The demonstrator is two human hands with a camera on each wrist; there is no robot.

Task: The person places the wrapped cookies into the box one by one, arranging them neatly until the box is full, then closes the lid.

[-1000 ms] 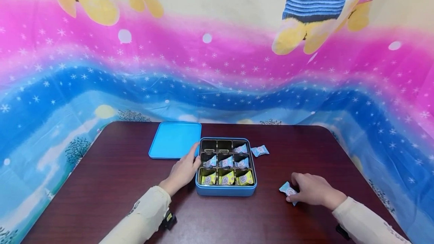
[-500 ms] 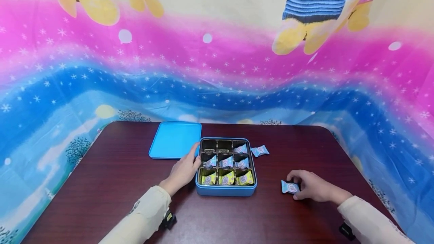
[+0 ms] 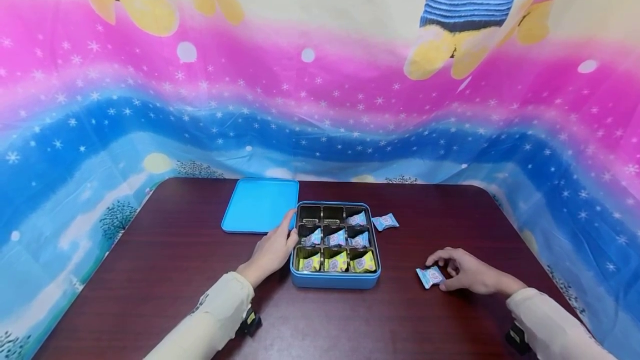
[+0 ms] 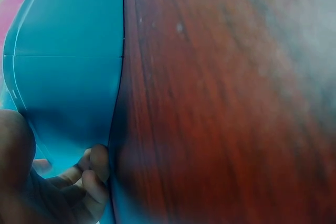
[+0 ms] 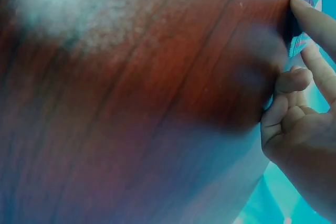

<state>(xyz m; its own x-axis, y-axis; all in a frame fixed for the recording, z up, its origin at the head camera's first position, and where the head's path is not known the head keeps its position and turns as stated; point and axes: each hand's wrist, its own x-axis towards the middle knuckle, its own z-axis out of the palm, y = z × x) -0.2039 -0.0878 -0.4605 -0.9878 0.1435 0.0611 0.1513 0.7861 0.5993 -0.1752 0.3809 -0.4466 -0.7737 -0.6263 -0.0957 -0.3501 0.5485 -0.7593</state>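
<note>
A blue tin with a divided tray stands on the table. Yellow wrapped candies fill its front row, blue ones the middle row, and another blue one the back right compartment. My left hand rests against the tin's left side, index finger stretched along it and thumb at the rim. In the left wrist view the lower fingers lie loosely bent by the wall. To the tin's right, my right hand pinches the edge of a blue wrapped candy between thumb and index finger, low over the table.
A blue lid lies behind and left of the tin. One more blue wrapped candy lies beside the tin's back right corner. Past the dark wooden table hangs a patterned cloth.
My right hand has turned the candy from a slant to nearly level and shifted slightly back and right. The left hand stays at the tin.
</note>
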